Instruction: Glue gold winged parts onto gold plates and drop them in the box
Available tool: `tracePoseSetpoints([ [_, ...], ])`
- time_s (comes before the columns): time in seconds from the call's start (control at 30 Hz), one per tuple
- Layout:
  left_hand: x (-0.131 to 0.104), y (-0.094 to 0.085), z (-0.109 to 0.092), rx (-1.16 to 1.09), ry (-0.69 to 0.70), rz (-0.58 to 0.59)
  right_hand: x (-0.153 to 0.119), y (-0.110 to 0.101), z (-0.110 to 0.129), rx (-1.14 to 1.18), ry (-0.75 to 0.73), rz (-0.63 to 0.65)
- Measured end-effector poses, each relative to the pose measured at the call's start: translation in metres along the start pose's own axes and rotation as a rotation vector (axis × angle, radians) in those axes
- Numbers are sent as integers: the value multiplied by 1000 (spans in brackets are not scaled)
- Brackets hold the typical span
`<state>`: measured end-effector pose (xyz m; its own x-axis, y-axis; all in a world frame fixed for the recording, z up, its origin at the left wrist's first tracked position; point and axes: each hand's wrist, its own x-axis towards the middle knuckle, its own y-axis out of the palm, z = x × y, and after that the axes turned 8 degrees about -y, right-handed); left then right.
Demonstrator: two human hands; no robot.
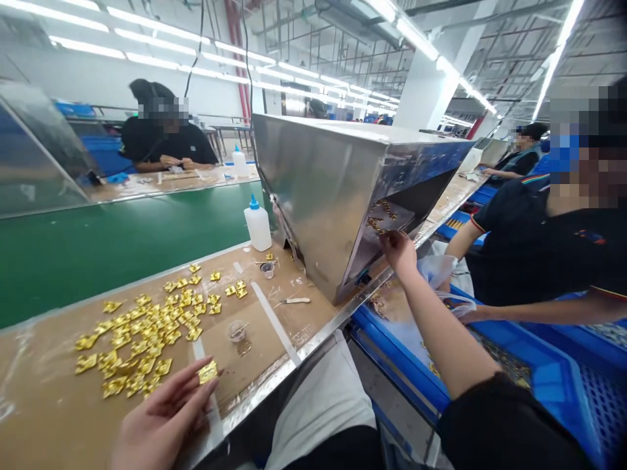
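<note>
My left hand, low over the near side of the table, pinches a small shiny gold-coloured metal piece between thumb and fingers. To its upper left lies a loose heap of similar gold pieces. My right hand reaches out to the opening of a metal box. Its fingers are drawn together beside small gold bits on a pale surface inside. Whatever those fingertips hold is hidden or too small to make out.
A white bottle with a blue cap, a small clear cup, a dark-filled cup and a small knife-like tool stand or lie on the table. Blue crates and a co-worker are close on the right. A green belt runs behind.
</note>
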<state>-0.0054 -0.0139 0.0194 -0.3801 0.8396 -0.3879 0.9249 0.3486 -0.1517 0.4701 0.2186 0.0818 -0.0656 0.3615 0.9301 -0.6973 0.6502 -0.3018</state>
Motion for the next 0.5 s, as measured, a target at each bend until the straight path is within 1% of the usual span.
tracePoseSetpoints([
  [0.03,-2,0,0,-7,8,-4,10,-2,-20,4,8,19],
  [0.1,-6,-1,1,-19,54,-32,26,-2,-48,28,27,48],
  [0.13,-8,0,2,-24,83,-42,32,0,-56,47,39,60],
  [0.2,-13,1,1,-32,114,-26,40,6,-64,93,76,75],
  [0.27,-17,3,-2,-48,124,6,48,11,-63,149,133,83],
  [0.33,-22,4,-8,-53,134,35,53,12,-54,215,220,91],
  [0.4,-29,4,-16,-37,158,74,56,7,-38,293,333,104],
  [0.43,-32,4,-20,-22,169,114,55,3,-28,339,396,113],
  [0.5,-38,4,-26,-12,220,141,48,-7,-5,449,528,129],
])
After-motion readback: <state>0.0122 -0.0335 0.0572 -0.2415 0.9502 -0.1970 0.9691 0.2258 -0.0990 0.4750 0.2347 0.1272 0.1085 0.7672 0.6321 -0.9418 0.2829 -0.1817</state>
